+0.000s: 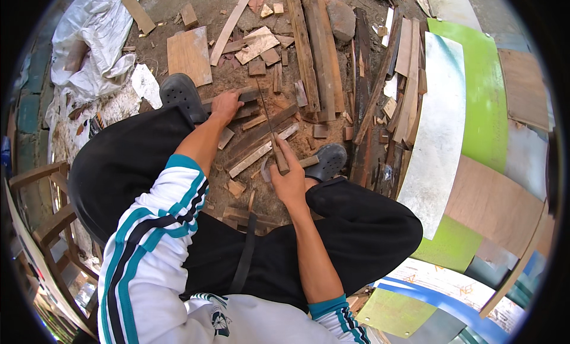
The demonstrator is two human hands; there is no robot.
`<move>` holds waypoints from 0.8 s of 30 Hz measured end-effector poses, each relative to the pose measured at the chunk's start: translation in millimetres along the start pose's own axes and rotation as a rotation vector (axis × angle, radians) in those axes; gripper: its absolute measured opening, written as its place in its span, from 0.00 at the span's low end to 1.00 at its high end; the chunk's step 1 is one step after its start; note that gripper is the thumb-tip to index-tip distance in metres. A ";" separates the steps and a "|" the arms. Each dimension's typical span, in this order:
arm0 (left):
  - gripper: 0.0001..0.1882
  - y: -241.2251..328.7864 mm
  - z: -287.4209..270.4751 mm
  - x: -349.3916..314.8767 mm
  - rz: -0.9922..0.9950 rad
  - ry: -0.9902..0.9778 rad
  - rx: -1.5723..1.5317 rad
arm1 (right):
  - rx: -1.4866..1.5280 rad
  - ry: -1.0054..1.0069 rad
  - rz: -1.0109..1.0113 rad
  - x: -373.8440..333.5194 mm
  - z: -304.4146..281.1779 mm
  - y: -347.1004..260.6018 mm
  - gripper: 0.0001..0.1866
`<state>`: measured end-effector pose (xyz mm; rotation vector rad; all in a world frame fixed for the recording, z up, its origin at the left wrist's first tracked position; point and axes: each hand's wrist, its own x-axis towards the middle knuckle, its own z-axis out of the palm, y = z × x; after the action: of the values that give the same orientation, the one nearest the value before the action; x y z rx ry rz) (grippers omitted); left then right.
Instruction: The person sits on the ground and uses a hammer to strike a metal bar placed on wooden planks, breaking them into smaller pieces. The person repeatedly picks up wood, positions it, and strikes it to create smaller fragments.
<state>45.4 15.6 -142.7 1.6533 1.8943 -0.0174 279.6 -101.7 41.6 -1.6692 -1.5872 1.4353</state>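
Between our two grey clogs (328, 161), our left hand (226, 106) clasps a short wooden block (248, 94), its long axis running roughly crosswise to us, with the right end poking out past our fingers. Our right hand (289, 182), lower and nearer our body, grips the wooden handle (280, 160) of what looks like a narrow handsaw (269, 121), whose thin blade points away from us and slightly left, crossing that free end steeply; whether they touch, we cannot tell.
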 end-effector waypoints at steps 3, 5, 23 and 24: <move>0.22 -5.0 3.2 -0.6 0.046 0.041 0.163 | 0.015 -0.007 -0.010 -8.4 0.1 3.1 0.31; 0.24 -8.2 9.9 -0.2 0.082 0.059 0.216 | 0.033 -0.028 0.012 -12.0 -1.5 2.8 0.31; 0.27 -16.0 30.7 -5.0 0.191 0.223 0.317 | -0.022 0.065 -0.052 -12.4 -0.2 19.9 0.31; 0.27 -15.4 26.7 -3.5 0.173 0.225 0.307 | -0.025 0.068 -0.066 -12.3 0.2 19.3 0.31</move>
<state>43.1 -1.5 -168.6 2.0995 1.9815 -0.0560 290.7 -117.8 29.9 -1.6459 -1.6141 1.3172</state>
